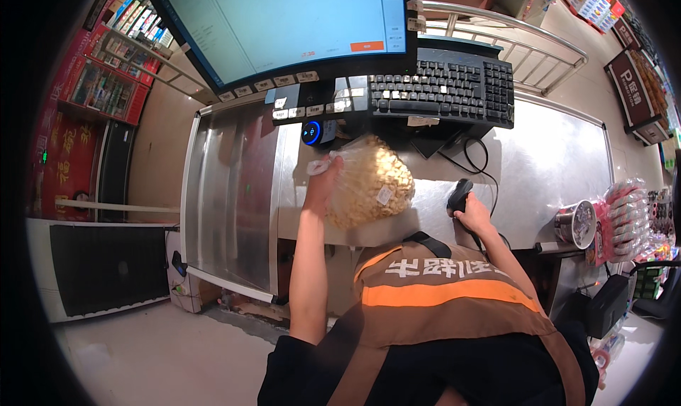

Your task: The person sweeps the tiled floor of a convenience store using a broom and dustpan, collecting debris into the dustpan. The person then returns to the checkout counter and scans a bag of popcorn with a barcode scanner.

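Observation:
My left hand [324,180] grips the gathered neck of a clear plastic bag [372,185] full of small yellowish pieces, perhaps a snack food. A white label [384,195] with print faces up on the bag's side. The bag is over the metal checkout counter [548,156]; whether it rests there I cannot tell. To the right of it, my right hand [473,214] is closed around a black handheld barcode scanner [459,194], its head pointing away from me. A gap separates scanner and bag. The scanner's cable [481,169] loops behind.
A monitor [298,22] and a black keyboard [441,89] stand at the counter's far side. Near the bag glows a small blue-ringed device [312,133]. A tub [575,225] and packaged goods [628,222] sit at the right end. A steel railing [521,38] runs beyond.

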